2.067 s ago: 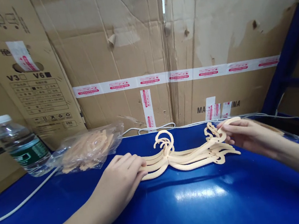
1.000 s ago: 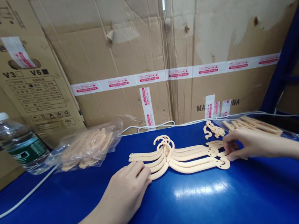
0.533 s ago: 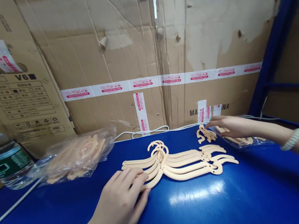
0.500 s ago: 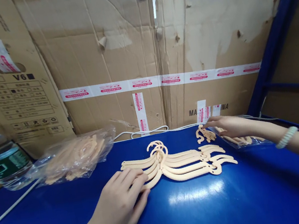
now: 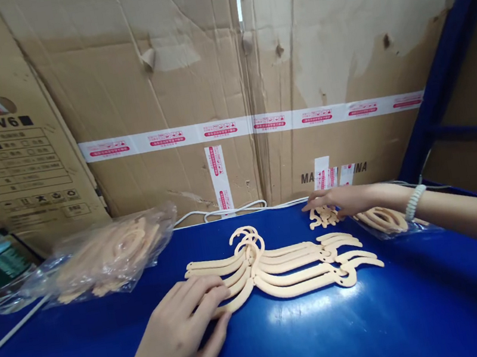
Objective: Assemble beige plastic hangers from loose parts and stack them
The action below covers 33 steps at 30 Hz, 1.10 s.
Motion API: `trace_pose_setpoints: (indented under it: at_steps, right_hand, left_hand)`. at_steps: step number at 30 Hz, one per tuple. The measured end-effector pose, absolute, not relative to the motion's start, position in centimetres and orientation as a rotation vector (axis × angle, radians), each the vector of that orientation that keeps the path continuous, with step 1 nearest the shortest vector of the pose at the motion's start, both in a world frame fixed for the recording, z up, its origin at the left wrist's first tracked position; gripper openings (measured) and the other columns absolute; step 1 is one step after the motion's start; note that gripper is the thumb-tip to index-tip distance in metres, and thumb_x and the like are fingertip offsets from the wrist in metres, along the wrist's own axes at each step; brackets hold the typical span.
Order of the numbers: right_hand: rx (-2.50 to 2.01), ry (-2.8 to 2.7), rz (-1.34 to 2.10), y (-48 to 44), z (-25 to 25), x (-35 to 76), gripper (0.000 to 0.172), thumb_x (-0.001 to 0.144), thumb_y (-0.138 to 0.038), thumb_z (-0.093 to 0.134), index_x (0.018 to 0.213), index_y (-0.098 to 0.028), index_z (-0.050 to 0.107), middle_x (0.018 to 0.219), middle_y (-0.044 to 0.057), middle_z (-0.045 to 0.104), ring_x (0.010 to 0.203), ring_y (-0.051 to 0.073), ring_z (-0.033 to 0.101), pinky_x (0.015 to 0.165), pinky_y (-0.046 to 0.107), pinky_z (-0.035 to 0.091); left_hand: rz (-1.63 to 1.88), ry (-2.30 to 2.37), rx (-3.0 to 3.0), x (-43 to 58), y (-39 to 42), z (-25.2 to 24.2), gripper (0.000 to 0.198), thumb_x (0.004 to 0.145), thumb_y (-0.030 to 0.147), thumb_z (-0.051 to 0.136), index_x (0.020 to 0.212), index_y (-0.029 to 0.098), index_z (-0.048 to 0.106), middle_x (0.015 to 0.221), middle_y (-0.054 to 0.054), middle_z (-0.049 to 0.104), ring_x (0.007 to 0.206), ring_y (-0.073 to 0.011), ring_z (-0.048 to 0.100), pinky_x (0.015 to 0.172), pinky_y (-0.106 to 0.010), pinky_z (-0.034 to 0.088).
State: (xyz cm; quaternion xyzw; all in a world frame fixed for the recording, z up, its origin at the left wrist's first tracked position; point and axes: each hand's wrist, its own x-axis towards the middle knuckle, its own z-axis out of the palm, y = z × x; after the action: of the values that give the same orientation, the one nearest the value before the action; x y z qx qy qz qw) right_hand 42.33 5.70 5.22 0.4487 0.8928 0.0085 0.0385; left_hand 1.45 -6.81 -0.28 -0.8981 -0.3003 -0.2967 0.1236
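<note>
From my end I see pale peach hangers (image 5: 291, 280) lying flat on the surface (image 5: 292, 345), overlapping in staggered rows — hooks bunched mid-row, pointing away. Short curved pieces (image 5: 359, 254) sit at their right ends; just beyond, small curly pieces (image 5: 321, 218) lie heaped, partly covered.

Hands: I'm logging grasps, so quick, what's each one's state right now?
Left hand: partly curled over the left of the hangers; grip can't be told.
Right hand: at the small pieces; whether it holds any can't be told.
</note>
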Motion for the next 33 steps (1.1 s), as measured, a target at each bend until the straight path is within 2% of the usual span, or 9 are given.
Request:
trace_pose_setpoints:
  at_steps: [3,8,12,20,22,25,28,31,33]
  right_hand:
    - [1.318,2.740,-0.130,6.4,5.4,42.0,0.065,0.063,0.004,0.065,0.122,-0.022,0.067,0.122,0.007,0.068,0.104,0.023,0.065,0.084,0.026,0.049]
    - [1.311,2.769,-0.280,7.6,5.2,41.3,0.036,0.072,-0.017,0.072,0.109,-0.019,0.070,0.102,0.006,0.073,0.088,0.021,0.068,0.076,0.027,0.050]
    - [1.395,2.814,-0.276,8.5,4.7,40.4,0.027,0.079,-0.029,0.068,0.104,-0.018,0.070,0.089,0.006,0.073,0.078,0.022,0.068,0.067,0.027,0.048]
    - [1.504,2.973,-0.119,10.2,3.3,39.5,0.029,0.081,-0.037,0.065,0.099,-0.015,0.066,0.099,0.013,0.065,0.090,0.028,0.065,0.078,0.037,0.050]
    - [1.499,3.017,-0.086,9.7,3.3,39.4,0.028,0.089,-0.036,0.052,0.103,-0.015,0.065,0.101,0.015,0.063,0.092,0.028,0.064,0.082,0.040,0.050]
    - [1.528,3.079,-0.031,7.1,3.4,38.7,0.039,0.098,-0.036,0.033,0.108,-0.014,0.063,0.101,0.016,0.064,0.095,0.028,0.064,0.086,0.044,0.051]
    - [1.664,3.117,0.025,2.5,3.0,37.3,0.043,0.099,-0.042,0.035,0.118,-0.015,0.062,0.113,0.017,0.066,0.107,0.030,0.064,0.092,0.045,0.053]
    - [1.643,3.101,0.102,-3.1,2.0,35.6,0.051,0.100,-0.041,0.034,0.141,-0.015,0.047,0.139,0.018,0.055,0.126,0.031,0.055,0.103,0.049,0.048]
    - [1.533,3.093,0.129,-6.2,1.2,34.5,0.059,0.100,-0.040,0.036,0.153,-0.016,0.027,0.151,0.016,0.040,0.136,0.033,0.043,0.105,0.051,0.046]
  left_hand:
    - [-0.869,-0.874,-2.627,1.4,-6.6,-0.3,0.022,0.091,0.012,0.050,0.109,0.021,0.060,0.105,-0.008,0.068,0.092,-0.0228,0.065,0.079,-0.036,0.051]
    - [-0.876,-0.906,-2.639,1.4,-6.5,-0.5,0.023,0.090,0.013,0.051,0.110,0.021,0.059,0.106,-0.008,0.068,0.092,-0.0228,0.065,0.081,-0.036,0.052]
    - [-0.890,-0.936,-2.649,1.5,-6.6,-0.5,0.023,0.090,0.011,0.050,0.108,0.022,0.060,0.105,-0.008,0.068,0.094,-0.0228,0.065,0.081,-0.034,0.053]
    - [-0.795,-0.900,-2.693,1.3,-6.6,0.8,0.026,0.087,0.009,0.050,0.109,0.019,0.060,0.104,-0.009,0.069,0.092,-0.0216,0.066,0.079,-0.032,0.055]
    - [-0.782,-0.907,-2.703,1.4,-6.6,0.8,0.027,0.087,0.009,0.050,0.109,0.019,0.060,0.105,-0.008,0.069,0.093,-0.0219,0.066,0.081,-0.033,0.054]
    - [-0.795,-0.980,-2.703,1.5,-6.6,0.4,0.026,0.088,0.010,0.050,0.110,0.019,0.060,0.109,-0.008,0.069,0.100,-0.0229,0.063,0.087,-0.035,0.052]
    - [-0.744,-1.085,-2.660,1.4,-7.0,-0.1,0.031,0.090,0.012,0.045,0.116,0.020,0.060,0.121,-0.008,0.066,0.112,-0.0253,0.059,0.097,-0.039,0.048]
    - [-0.574,-1.118,-2.573,1.1,-7.8,-0.5,0.045,0.093,0.021,0.047,0.138,0.019,0.048,0.142,-0.011,0.054,0.127,-0.0310,0.052,0.104,-0.047,0.042]
    - [-0.451,-1.085,-2.574,0.7,-8.2,-0.9,0.059,0.094,0.032,0.049,0.149,0.018,0.034,0.150,-0.013,0.044,0.132,-0.0349,0.047,0.105,-0.051,0.041]
